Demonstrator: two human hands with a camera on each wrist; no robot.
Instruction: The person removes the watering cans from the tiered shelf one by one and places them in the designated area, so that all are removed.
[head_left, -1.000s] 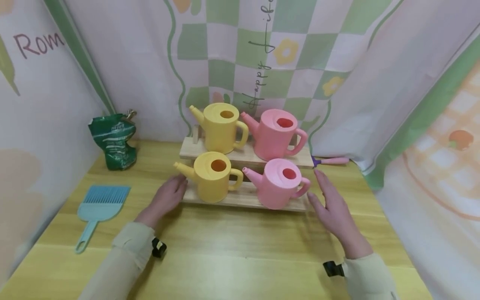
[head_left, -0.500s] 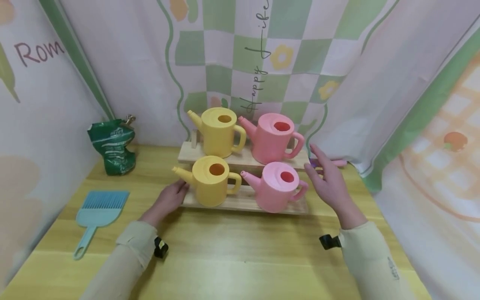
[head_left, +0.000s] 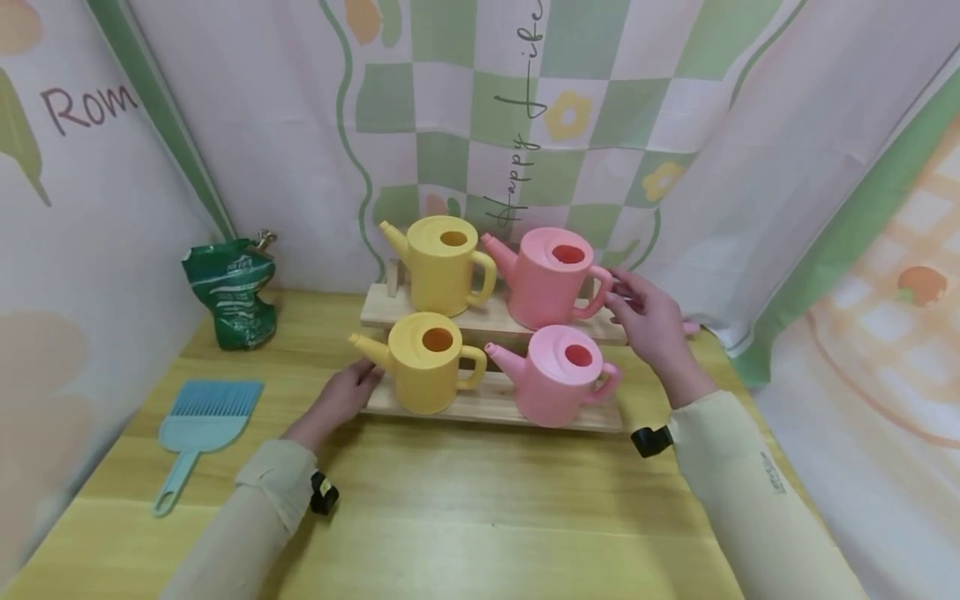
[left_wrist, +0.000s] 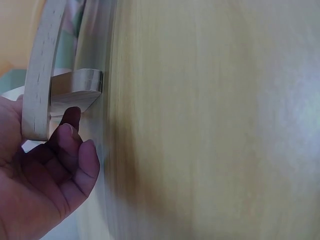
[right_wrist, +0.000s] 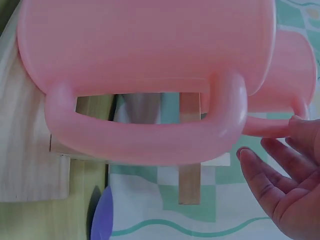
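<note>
Four watering cans (head_left: 438,362) on stepped rack (head_left: 491,400); bag (head_left: 232,292), brush (head_left: 198,425) left.

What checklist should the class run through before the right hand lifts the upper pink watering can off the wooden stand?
1. Right hand at the handle of the upper pink watering can: ok, fingers beside it.
2. Handle gripped: not ok, fingers straight in the right wrist view.
3. Left hand steadying the wooden stand: ok, fingers touch its left end.
4. Can upright on the upper step: ok.
5. Lower pink watering can out of the lift path: ok, it stands in front and below.
6. Water inside the can: cannot tell.
</note>
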